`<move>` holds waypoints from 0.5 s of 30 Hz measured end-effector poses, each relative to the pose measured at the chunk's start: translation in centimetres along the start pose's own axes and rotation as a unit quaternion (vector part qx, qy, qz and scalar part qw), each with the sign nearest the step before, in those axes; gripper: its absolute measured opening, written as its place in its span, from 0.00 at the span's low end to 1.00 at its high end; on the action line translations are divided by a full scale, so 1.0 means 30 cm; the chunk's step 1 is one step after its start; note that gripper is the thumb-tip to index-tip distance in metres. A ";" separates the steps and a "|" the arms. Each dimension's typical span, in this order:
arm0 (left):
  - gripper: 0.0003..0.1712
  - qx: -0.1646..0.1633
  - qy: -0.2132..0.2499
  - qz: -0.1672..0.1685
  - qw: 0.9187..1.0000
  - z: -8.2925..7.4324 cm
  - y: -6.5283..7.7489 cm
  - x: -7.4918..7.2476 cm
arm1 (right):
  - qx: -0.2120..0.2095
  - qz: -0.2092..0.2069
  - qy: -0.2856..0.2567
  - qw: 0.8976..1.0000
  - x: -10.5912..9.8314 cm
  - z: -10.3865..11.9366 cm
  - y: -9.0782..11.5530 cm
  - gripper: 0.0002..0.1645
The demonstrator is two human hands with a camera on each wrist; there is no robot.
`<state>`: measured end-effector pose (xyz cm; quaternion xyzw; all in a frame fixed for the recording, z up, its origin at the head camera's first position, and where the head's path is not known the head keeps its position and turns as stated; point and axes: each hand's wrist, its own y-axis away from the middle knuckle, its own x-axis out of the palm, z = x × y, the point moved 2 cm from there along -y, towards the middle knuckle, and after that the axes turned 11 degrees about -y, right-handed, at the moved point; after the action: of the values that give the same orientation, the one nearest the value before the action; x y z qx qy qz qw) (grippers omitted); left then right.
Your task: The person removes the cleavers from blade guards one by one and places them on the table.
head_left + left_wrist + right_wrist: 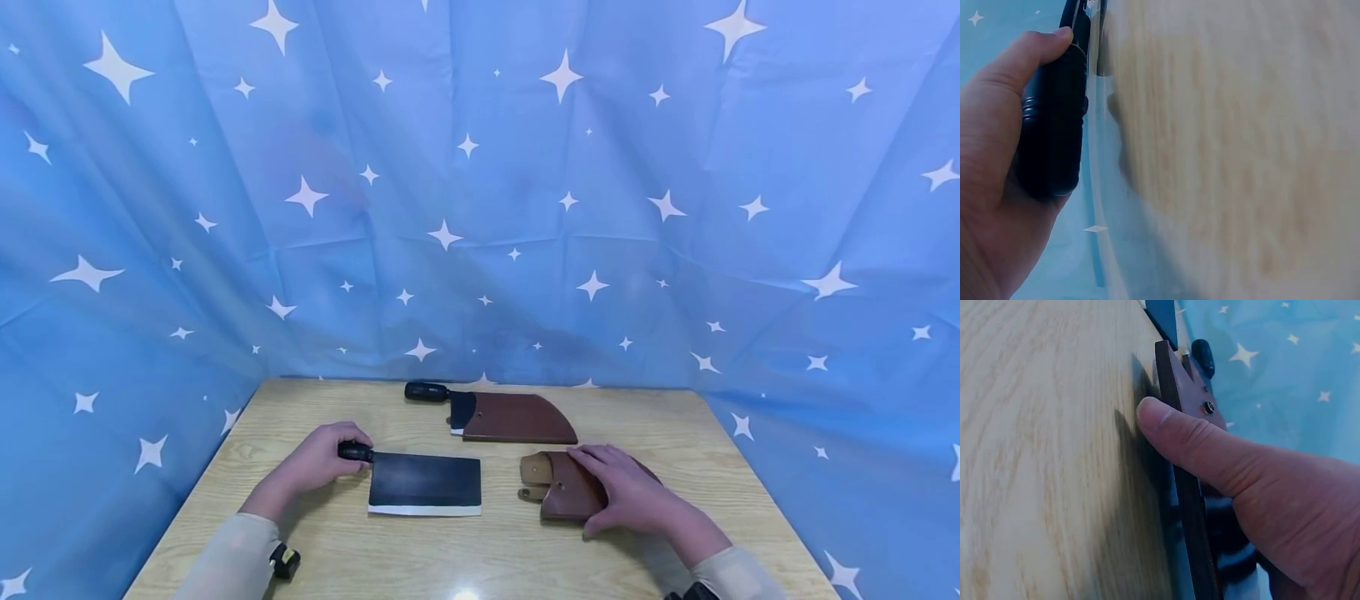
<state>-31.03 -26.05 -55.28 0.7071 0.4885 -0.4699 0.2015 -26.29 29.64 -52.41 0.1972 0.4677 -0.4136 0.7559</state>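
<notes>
Item: bare cleaver (424,483), lying flat on desk (480,550), near-left of centre. Long axis running left-right; black handle (355,452) pointing left, blade pointing right toward empty sheath.

Your left hand (318,462): grip closing round handle, fingers and thumb curling about it.

Item: empty brown leather sheath (566,487), just right of blade, small gap between. Your right hand (626,492): fingers lying straight on top, thumb pressing near edge, pinning sheath to desk.

Second cleaver, sheathed (517,418), lying farther back, untouched.
</notes>
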 end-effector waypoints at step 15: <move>0.17 -0.039 0.014 0.043 0.998 -0.005 -0.014 -0.002 | 0.003 0.033 -0.043 0.999 0.041 -0.051 -0.005 0.77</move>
<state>-31.33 -25.78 -55.10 0.7252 0.4785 -0.4316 0.2425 -26.97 30.06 -54.22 0.1972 0.4268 -0.3982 0.7877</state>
